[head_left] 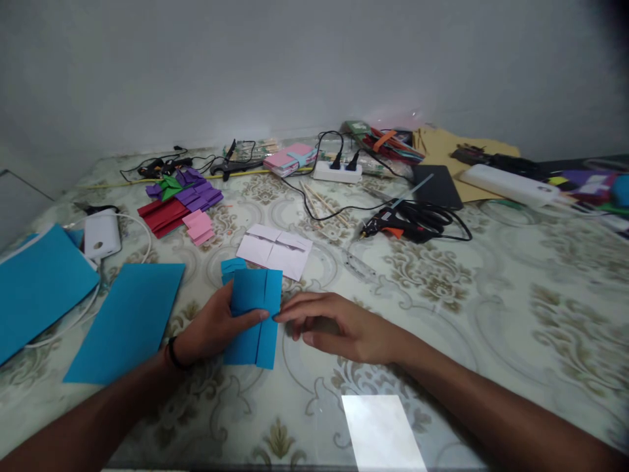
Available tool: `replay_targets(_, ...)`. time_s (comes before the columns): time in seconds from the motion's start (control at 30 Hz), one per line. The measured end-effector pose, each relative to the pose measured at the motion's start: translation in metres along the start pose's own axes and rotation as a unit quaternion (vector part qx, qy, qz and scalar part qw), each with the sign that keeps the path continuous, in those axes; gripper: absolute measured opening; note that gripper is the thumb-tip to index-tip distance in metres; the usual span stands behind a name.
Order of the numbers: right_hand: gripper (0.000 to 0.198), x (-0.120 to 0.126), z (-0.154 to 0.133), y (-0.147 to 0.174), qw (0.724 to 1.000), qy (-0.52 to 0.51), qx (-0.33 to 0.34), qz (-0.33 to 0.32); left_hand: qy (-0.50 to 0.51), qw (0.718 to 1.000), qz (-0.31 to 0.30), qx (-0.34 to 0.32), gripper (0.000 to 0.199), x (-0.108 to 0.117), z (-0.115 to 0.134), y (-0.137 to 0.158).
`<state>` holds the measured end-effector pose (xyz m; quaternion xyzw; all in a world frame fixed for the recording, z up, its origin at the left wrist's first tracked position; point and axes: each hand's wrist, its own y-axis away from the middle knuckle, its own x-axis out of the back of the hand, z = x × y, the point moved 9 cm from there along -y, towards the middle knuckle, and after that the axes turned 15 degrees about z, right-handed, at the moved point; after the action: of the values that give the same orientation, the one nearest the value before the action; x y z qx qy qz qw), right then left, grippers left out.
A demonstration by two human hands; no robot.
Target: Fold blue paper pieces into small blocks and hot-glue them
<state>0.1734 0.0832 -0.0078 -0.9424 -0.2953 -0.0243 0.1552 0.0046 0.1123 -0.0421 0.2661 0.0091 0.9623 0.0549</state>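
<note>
My left hand [216,321] holds a folded blue paper [250,288] by its left side, thumb lying across the front. Creases and an upright flap edge show on this paper. At its right edge is my right hand [348,328], fingers loosely stretched and holding nothing; I cannot tell whether the fingertips touch the paper. Partly covered behind it lies a smaller blue folded piece [233,265]. Just beyond sits a white folded paper [275,250] with slits along its middle.
Blue sheets [128,321] lie at the left near a white power bank [101,234]. Red [163,215], purple and pink folded papers stand farther back. A glue gun [393,219] with a coiled cord rests right of centre, and a power strip [337,172] lies near the wall.
</note>
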Motion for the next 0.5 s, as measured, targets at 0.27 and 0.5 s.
replay_targets(0.27, 0.034, 0.009, 0.018, 0.003, 0.994, -0.061, -0.048, 0.077, -0.005, 1.000, -0.020, -0.010, 0.055, -0.002, 0.001, 0.000)
replay_targets(0.5, 0.040, 0.019, 0.016, 0.002, 0.990, -0.074, -0.032, 0.117, -0.024, 0.998, -0.053, -0.027, 0.050, -0.005, 0.006, 0.002)
